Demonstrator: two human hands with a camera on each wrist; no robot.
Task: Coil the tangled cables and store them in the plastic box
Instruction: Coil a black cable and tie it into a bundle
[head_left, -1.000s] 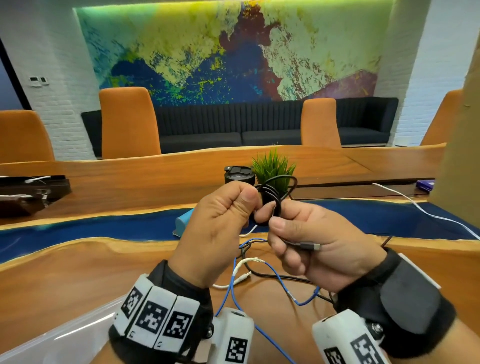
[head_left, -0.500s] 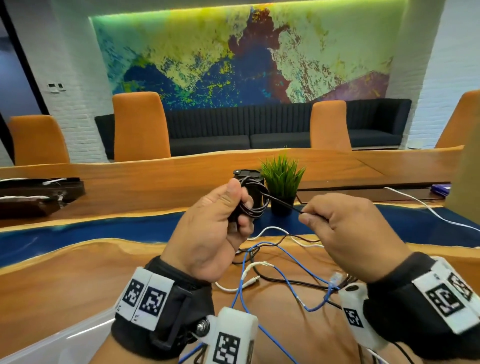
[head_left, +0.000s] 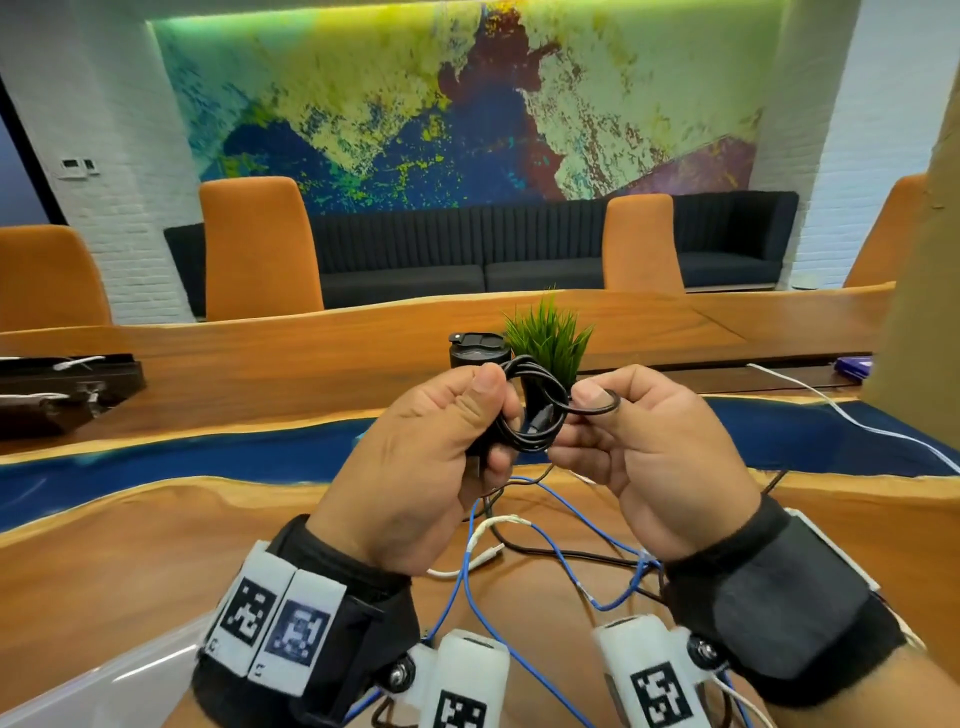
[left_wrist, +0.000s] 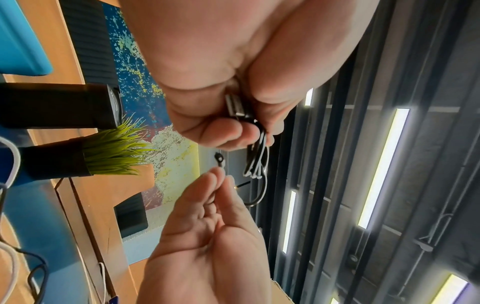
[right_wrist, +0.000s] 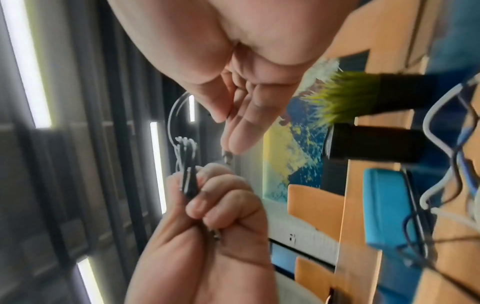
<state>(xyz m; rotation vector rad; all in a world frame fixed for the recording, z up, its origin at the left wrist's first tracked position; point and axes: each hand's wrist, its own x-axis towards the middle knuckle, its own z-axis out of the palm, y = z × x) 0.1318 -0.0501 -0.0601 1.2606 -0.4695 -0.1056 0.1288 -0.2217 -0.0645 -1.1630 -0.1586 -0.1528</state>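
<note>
My left hand (head_left: 467, 415) grips a coiled black cable (head_left: 530, 410) in front of my chest, thumb on top. Its loops stick out past the fingers (left_wrist: 255, 160), and they show between the left fingers in the right wrist view too (right_wrist: 188, 181). My right hand (head_left: 587, 415) pinches the cable's free tail (head_left: 605, 408), which curves round beside the coil. A plug end shows at the right fingertips (right_wrist: 227, 158). Under my hands a tangle of blue, white and black cables (head_left: 550, 556) lies on the wooden table (head_left: 130, 545). The clear plastic box (head_left: 104, 686) is at the bottom left.
A small potted grass plant (head_left: 550, 338) and a black cylinder (head_left: 475, 351) stand just beyond my hands. A white cable (head_left: 831, 410) runs off to the right. A dark tray (head_left: 62, 384) sits far left. A blue box (right_wrist: 384, 205) lies on the table.
Half a second ago my right hand held the tail stretched out to the right. It has since come back to the coil with the tail bent round. The left hand keeps its grip.
</note>
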